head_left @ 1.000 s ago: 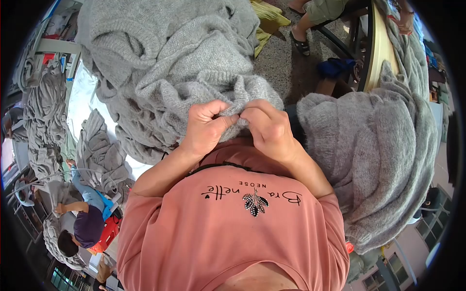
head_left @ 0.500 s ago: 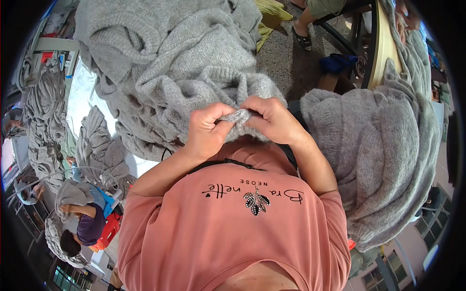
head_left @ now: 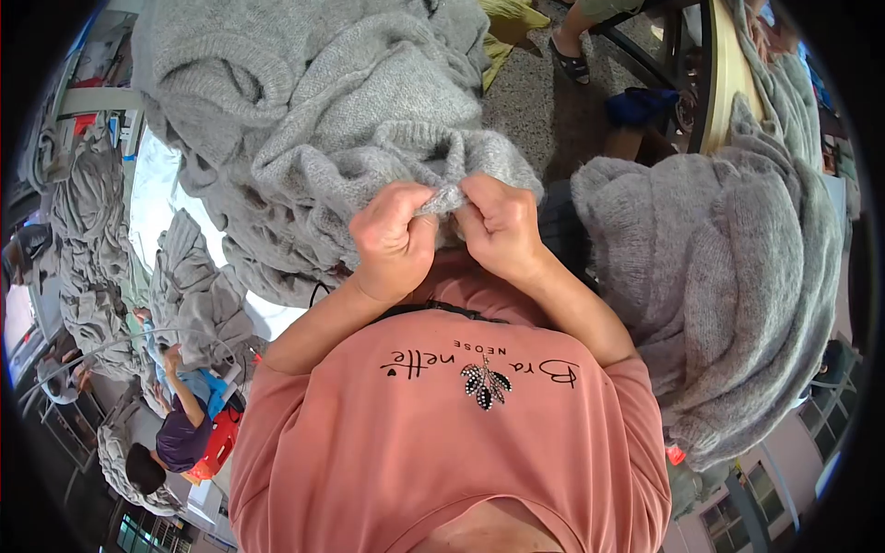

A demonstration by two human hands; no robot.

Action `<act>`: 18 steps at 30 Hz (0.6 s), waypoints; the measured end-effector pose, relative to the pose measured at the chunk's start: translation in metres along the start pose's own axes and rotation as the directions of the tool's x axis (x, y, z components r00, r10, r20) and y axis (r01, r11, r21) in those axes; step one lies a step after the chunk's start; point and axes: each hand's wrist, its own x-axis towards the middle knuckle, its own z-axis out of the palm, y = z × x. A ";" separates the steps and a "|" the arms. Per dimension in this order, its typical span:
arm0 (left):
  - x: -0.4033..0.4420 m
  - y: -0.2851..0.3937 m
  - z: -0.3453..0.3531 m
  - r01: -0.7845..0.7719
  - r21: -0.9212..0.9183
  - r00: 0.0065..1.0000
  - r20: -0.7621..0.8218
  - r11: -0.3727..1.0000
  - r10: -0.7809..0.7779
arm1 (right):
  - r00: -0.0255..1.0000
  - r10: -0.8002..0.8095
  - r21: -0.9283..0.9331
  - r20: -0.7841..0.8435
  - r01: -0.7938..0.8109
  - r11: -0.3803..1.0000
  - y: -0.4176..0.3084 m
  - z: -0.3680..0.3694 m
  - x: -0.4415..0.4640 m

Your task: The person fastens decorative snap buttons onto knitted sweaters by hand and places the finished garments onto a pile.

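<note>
A grey knitted sweater (head_left: 355,180) lies bunched in front of my body, and a small twisted fold of its edge stretches between my two hands. My left hand (head_left: 395,235) pinches one side of that fold, its fingers curled in. Close beside it on the right, my right hand (head_left: 502,221) is closed on the other side, thumb against the fingers. The fingertips are partly hidden by the knit. Beyond my hands, more grey sweaters (head_left: 230,78) are heaped, one with its ribbed neckline showing.
A second pile of grey knitwear (head_left: 719,249) hangs at my right. At the far left, a person in a purple top (head_left: 184,438) sits near other grey garments (head_left: 198,286). A yellow bag (head_left: 502,32), a sandalled foot (head_left: 572,63) and a wooden table edge (head_left: 728,83) show at the back.
My hands have shifted slightly up and left, and turned more knuckles-up, still gripping the sweater's fold. The person at the far left has raised an arm from a grey garment.
</note>
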 end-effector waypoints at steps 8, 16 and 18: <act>-0.004 0.002 0.002 -0.075 0.038 0.997 -0.021 0.996 0.076 | 0.999 -0.003 0.026 -0.046 0.004 1.000 0.003 0.007 0.000; 0.011 0.021 -0.002 0.028 -0.116 0.999 -0.034 0.993 -0.033 | 0.983 -0.182 -0.014 -0.014 0.182 0.983 -0.014 -0.016 -0.002; 0.008 0.010 -0.003 -0.208 -0.007 0.978 -0.010 0.978 0.208 | 0.979 -0.200 -0.054 -0.046 0.198 0.979 -0.018 -0.015 -0.003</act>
